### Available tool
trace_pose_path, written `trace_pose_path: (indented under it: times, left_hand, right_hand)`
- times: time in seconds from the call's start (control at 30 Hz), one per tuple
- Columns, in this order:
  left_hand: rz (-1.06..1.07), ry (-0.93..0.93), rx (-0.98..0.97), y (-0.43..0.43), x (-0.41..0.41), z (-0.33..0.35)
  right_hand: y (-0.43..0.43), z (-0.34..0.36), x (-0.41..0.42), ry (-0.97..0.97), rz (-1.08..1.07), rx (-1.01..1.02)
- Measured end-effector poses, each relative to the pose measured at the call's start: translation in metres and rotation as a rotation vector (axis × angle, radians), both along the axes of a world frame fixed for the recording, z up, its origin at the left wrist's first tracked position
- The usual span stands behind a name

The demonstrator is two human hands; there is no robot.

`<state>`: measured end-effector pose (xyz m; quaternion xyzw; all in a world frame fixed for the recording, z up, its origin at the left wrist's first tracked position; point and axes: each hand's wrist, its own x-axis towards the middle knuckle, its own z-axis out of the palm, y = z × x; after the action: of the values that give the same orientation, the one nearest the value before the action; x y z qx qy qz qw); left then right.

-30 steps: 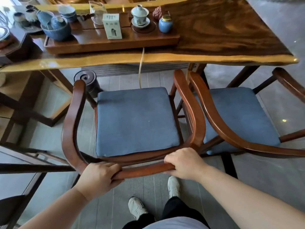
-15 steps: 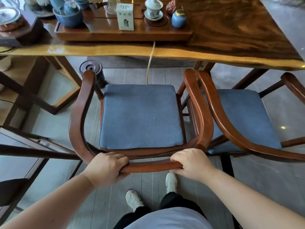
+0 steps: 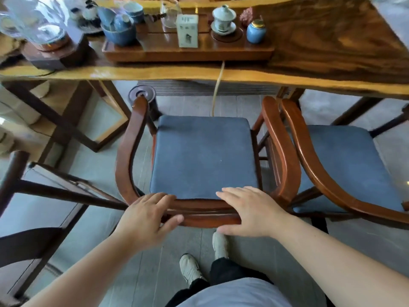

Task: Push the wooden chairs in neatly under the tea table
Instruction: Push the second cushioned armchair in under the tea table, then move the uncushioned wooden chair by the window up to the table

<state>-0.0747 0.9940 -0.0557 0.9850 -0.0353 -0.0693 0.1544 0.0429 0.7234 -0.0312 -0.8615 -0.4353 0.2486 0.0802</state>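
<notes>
Both hands, left [image 3: 147, 216] and right [image 3: 249, 212], splayed loose over chair backrest [image 3: 205, 214]; tea table [image 3: 221, 73] ahead.

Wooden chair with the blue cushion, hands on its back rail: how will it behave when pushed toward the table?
The chair looks like solid wood with thick curved rails, so probably rigid and fairly heavy. On the smooth floor tiles it should slide rather than tip. Its right arm sits close beside the neighbouring chair, so it may rub. Both hands look open.

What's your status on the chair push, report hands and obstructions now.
Left hand and right hand open, fingers spread over the chair's back rail. Chair seat short of the tea table edge. Second chair close alongside right; a cord hangs ahead.
</notes>
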Motion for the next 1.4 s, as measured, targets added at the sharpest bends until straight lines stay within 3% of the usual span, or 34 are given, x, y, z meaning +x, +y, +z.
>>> trace_pose_path:
  times: [0.1, 0.33, 0.7, 0.97, 1.4]
  left_hand:
    - [0.220, 0.019, 0.091, 0.010, -0.007, 0.012]
    - [0.507, 0.072, 0.349, 0.026, -0.039, 0.047]
    - [0.863, 0.097, 0.368, 0.058, -0.119, 0.068]
    - [1.125, 0.051, 0.323, 0.141, -0.184, 0.064]
    - [1.210, 0.173, 0.297, 0.267, -0.278, 0.031]
  right_hand:
    - [0.033, 0.002, 0.020, -0.014, 0.084, 0.038]
    - [0.107, 0.006, 0.048, -0.126, 0.268, 0.143]
    - [0.223, 0.029, 0.025, -0.166, 0.593, 0.194]
    - [0.328, 0.033, -0.020, -0.200, 0.739, 0.238]
    - [0.491, 0.007, -0.104, -0.206, 0.912, 0.208]
